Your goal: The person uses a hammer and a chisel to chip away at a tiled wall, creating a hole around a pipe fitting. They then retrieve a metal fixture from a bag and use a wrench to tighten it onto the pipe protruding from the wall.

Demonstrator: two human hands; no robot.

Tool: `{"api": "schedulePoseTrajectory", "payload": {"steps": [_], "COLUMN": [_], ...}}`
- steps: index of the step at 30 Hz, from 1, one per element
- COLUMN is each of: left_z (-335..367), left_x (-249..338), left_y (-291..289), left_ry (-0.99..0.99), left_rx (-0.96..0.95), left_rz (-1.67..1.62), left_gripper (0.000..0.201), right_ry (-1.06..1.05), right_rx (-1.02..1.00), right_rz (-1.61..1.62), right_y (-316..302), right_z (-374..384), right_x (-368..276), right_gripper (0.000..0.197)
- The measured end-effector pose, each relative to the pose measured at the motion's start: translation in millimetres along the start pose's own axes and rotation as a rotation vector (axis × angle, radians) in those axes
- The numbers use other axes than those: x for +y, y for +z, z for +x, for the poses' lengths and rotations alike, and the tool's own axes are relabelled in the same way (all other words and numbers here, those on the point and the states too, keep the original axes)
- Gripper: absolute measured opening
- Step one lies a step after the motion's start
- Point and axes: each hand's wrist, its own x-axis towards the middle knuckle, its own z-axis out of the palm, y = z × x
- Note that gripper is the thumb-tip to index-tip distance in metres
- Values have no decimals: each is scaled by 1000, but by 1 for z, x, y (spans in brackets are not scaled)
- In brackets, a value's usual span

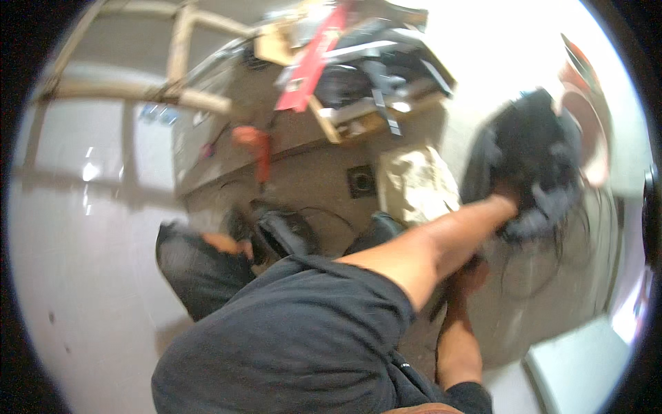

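My left arm reaches across to the right, and its wrist goes into a dark, soft black bag (531, 148). The left hand itself is hidden in the bag's dark folds, so its fingers do not show. Below that forearm is my right hand (473, 274), near the bag's lower side. It is blurred and partly covered by the left arm; what it holds, if anything, cannot be made out. Beside the bag lies a crumpled cream cloth or sack (417, 183).
A wooden tray (334, 131) of blurred tools stands ahead, with a red bar (314, 65) across it. An orange-red tool (260, 148) lies nearer. A wooden frame (181, 48) is at far left. Cables (531, 276) loop below the bag; a pale panel (583, 366) is lower right.
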Motion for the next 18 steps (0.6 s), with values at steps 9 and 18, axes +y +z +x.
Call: {"api": "schedulePoseTrajectory", "payload": {"steps": [9,18], "left_z": [66,-8], "left_x": [-78,40], "left_y": [-34,-115], "left_ry": [87,66], "left_rx": [-180,-170], "left_rz": [273,128], "left_gripper": [35,33], "right_ry": [-80,-63], "right_rx": [166,41], "right_rz": [-38,49], "right_y": [7,14], "right_z": [25,14], "right_x": [-31,-34], "right_gripper": [65,67]}}
